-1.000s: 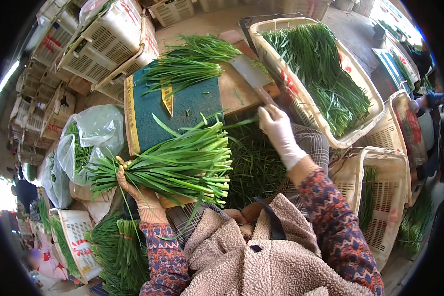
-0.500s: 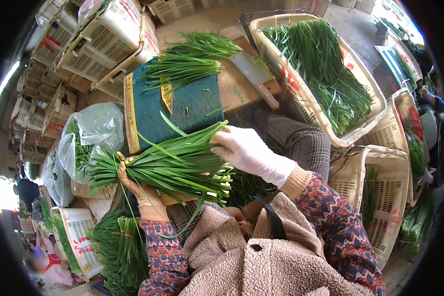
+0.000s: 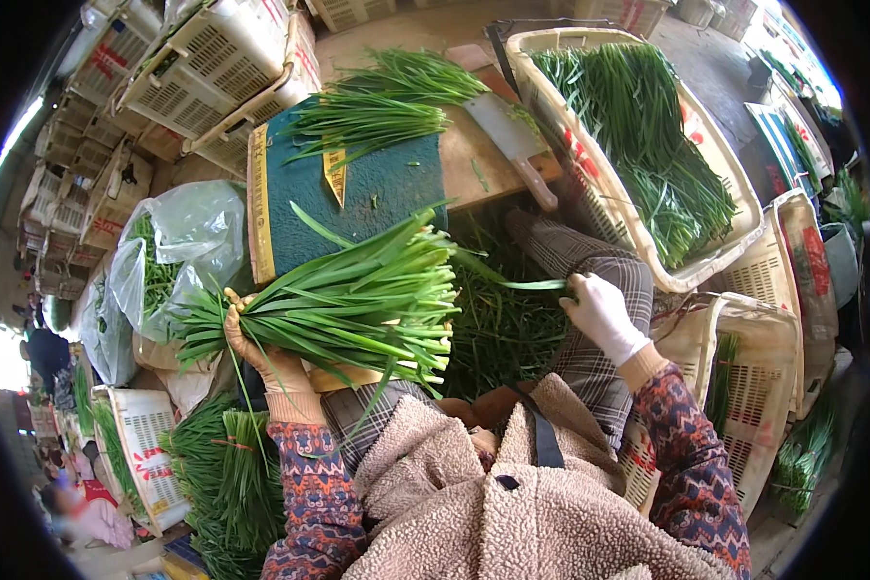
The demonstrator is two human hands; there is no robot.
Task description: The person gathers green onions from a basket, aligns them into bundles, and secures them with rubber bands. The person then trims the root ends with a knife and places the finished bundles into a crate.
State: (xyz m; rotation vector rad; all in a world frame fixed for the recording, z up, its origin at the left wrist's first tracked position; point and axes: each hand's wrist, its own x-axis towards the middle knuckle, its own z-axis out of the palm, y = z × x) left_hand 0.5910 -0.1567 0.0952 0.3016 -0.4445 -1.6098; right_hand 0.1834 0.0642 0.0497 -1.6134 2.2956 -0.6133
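My left hand point(image 3: 269, 360), in a tan glove, is wrapped round the leafy end of a thick bunch of garlic chives point(image 3: 367, 300). The pale cut ends of the bunch fan out to the right. In a white glove, my right hand point(image 3: 604, 314) is closed on the tip of one chive leaf point(image 3: 532, 285), above my right knee. That leaf stretches back toward the bunch. Beyond the bunch, more garlic chives point(image 3: 367, 111) lie across a dark green mat point(image 3: 406, 193). A cleaver point(image 3: 503, 126) rests on the wooden board point(image 3: 469, 179) to their right.
A cream crate point(image 3: 744, 232) filled with chives stands at the far right, with another crate point(image 3: 754, 387) nearer. Loose leaves point(image 3: 503, 333) lie between my legs. At left are a clear plastic bag point(image 3: 198, 227) of greens, tied chive bundles point(image 3: 246, 483) and stacked crates point(image 3: 203, 87).
My right hand has moved away from the bunch to the right, drawing a single leaf out with it. The left hand still grips the bunch in nearly the same place.
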